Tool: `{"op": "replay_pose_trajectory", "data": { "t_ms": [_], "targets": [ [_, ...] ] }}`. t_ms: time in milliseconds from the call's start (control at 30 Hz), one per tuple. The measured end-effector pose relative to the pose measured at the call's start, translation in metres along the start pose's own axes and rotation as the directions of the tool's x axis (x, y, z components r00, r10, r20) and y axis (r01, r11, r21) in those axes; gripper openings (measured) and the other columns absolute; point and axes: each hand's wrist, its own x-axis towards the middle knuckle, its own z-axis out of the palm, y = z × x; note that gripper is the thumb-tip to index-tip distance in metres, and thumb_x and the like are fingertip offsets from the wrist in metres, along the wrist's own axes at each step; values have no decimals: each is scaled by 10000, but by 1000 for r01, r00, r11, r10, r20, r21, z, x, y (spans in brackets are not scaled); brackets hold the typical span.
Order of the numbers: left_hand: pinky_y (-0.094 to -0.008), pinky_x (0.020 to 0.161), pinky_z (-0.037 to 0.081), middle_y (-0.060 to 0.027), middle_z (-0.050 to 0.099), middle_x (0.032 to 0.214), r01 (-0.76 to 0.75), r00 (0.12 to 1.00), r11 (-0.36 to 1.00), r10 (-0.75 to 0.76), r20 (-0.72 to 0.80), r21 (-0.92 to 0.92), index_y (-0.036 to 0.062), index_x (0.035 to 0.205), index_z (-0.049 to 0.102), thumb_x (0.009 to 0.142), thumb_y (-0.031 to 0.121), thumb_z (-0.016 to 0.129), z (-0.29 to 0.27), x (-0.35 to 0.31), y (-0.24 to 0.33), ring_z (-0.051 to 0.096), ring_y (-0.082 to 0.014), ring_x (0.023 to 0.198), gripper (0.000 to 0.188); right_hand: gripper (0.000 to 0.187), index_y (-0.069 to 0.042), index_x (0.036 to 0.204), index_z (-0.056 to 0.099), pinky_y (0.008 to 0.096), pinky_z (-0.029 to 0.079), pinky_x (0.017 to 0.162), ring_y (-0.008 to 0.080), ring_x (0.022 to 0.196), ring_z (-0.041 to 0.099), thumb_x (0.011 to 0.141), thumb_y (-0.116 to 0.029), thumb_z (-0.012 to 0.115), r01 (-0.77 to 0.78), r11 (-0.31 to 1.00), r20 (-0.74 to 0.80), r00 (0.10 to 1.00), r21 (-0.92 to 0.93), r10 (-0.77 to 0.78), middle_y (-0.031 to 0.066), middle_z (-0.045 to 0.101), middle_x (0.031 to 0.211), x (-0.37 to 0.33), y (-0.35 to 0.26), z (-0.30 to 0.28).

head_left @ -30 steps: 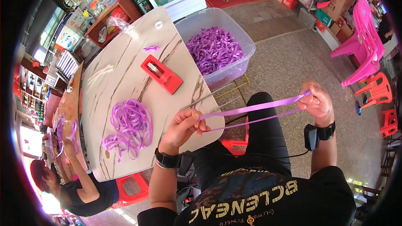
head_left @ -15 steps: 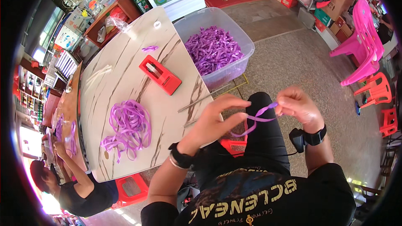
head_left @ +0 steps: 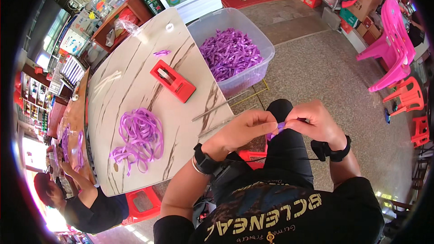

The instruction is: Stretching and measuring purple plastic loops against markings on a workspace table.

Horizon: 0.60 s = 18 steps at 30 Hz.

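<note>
Above my lap, my left hand (head_left: 251, 129) pinches a purple ribbon (head_left: 280, 126) between thumb and fingers. My right hand (head_left: 313, 122) grips the same ribbon from the other side, fingertips close to those of the left. Most of the ribbon is hidden by my fingers. To the left, on the marbled table (head_left: 131, 86), lies a loose tangled heap of purple ribbon (head_left: 141, 135). A red tape dispenser (head_left: 173, 81) sits farther back on the tabletop, with a small purple piece (head_left: 162, 53) beyond it.
A clear plastic tub (head_left: 248, 79) full of short purple ribbon pieces stands beyond the table's right edge. A thin metal rod (head_left: 212, 110) projects over that edge. Another person (head_left: 86, 199) sits at the left with more ribbon. Pink chairs (head_left: 391, 49) stand at the far right.
My hands have come together. The left fingers, spread beside the ribbon loop before, now close on it, and the loop has drawn in between both hands.
</note>
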Motion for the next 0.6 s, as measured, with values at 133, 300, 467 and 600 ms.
{"op": "replay_pose_trajectory", "data": {
  "t_ms": [133, 300, 467, 600],
  "targets": [
    [-209, 689, 377, 21, 533, 776, 22, 983, 1000, -21, 180, -3, 19, 858, 574, 877, 184, 515, -12, 0, -7, 469, -46, 754, 176, 99, -12, 793, 598, 246, 397, 510, 92, 579, 538, 810, -108, 576, -68, 988, 114, 992, 136, 53, 42, 587, 656, 3, 2, 4],
    [-213, 681, 399, 7, 570, 805, -29, 958, 882, 158, -238, 470, 0, 908, 581, 872, 185, 520, -40, 2, -15, 495, -56, 759, 198, 146, -7, 794, 615, 210, 391, 521, 71, 573, 519, 820, -131, 542, -360, 896, -69, 919, 259, 389, 28, 579, 634, 4, 27, 11],
    [-210, 696, 402, -3, 588, 842, 10, 806, 870, 284, -519, 493, -15, 935, 586, 865, 160, 522, -80, -8, -27, 503, -56, 773, 199, 165, 11, 783, 608, 208, 361, 498, 57, 559, 464, 833, -121, 523, -324, 939, -383, 857, 115, 343, -14, 526, 613, 29, 69, 48],
    [-201, 686, 397, -2, 587, 842, 47, 794, 864, 273, -544, 502, -11, 963, 597, 856, 151, 539, -92, -8, -37, 500, -54, 768, 202, 172, 8, 826, 610, 214, 384, 552, 69, 611, 492, 858, -138, 526, -164, 863, -327, 879, 478, 348, -2, 548, 669, 48, 121, 91]
  ]
}}
